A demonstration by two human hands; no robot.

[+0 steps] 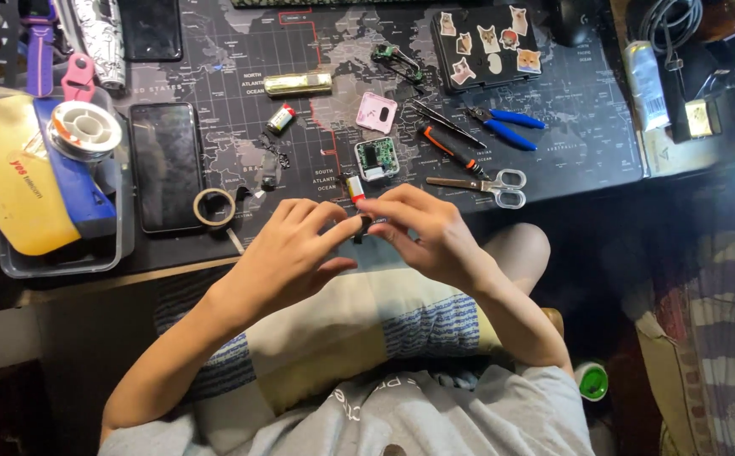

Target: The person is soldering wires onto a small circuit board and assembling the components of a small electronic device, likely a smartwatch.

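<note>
surface is carrying scissors and an open circuit board. left hand and right hand are meeting at its edge, fingers pinching shut on a small dark part. looking light, fragile; grip its edges.

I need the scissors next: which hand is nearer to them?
Right. The right hand is just below-left of the scissors; the left hand lies farther left, beyond the right hand.

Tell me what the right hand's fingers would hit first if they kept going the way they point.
The right hand points left, toward the left hand; its fingertips would likely meet the left hand's fingertips first, across the small dark part pinched between them.
</note>
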